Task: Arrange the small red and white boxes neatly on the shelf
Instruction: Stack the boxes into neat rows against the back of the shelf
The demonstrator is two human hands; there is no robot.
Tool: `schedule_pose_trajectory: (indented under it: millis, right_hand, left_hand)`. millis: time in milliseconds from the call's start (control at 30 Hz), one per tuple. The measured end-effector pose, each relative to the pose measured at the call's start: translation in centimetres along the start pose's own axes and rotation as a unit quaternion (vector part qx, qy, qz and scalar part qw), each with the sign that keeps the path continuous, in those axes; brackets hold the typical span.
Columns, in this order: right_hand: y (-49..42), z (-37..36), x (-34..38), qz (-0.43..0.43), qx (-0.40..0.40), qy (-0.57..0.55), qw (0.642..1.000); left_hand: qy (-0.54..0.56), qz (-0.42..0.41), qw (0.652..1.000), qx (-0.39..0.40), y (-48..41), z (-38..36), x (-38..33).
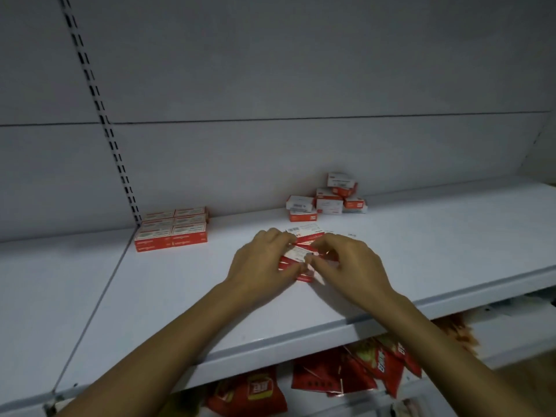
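A loose cluster of small red and white boxes [304, 246] lies in the middle of the white shelf [186, 290]. My left hand [264, 260] grips the cluster from the left and my right hand [346, 260] from the right, fingers curled around the boxes and hiding most of them. At the back left, against the wall, a tidy block of the same boxes [171, 228] stands in neat rows. A disordered pile of boxes [328, 197] sits at the back, right of centre.
A slotted upright [99, 109] runs up the grey back wall. On the shelf below lie red snack bags [355, 371]. The shelf's front lip [301, 341] crosses under my forearms.
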State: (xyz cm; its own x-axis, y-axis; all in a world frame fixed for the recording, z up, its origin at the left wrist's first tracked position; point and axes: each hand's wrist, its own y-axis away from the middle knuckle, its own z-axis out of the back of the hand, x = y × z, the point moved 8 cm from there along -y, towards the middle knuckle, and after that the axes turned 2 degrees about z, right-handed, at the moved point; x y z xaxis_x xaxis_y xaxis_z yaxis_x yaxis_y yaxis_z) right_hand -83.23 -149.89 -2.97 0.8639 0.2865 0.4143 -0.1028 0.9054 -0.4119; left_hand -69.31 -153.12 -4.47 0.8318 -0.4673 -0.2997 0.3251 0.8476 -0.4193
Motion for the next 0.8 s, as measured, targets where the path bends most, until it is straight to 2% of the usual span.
schedule_pose_trajectory:
  millis: [200,267,367,533,800]
  right_hand:
    - [-0.6,0.9,-7.1,-0.034,-0.042,0.052,0.997]
    - [-0.7,0.2,-8.5,-0.040,-0.025,0.056,0.997]
    - [-0.7,-0.7,-9.1,-0.038,-0.011,0.060,0.997]
    - [-0.9,-0.4,-9.0,-0.028,-0.025,0.095,0.995]
    - [-0.7,-0.6,-9.0,-0.035,-0.006,0.110,0.993]
  left_hand:
    - [-0.021,0.021,1.000,-0.011,0.9,-3.2,-1.1]
    - [-0.018,0.025,0.999,-0.013,1.0,-3.4,-0.9]
    - [-0.004,0.035,0.999,0.001,0.9,-3.7,-0.7]
    - [-0.044,0.059,0.997,-0.031,1.2,-2.7,-0.6]
    - [-0.016,0.054,0.998,0.011,1.2,-3.3,-0.8]
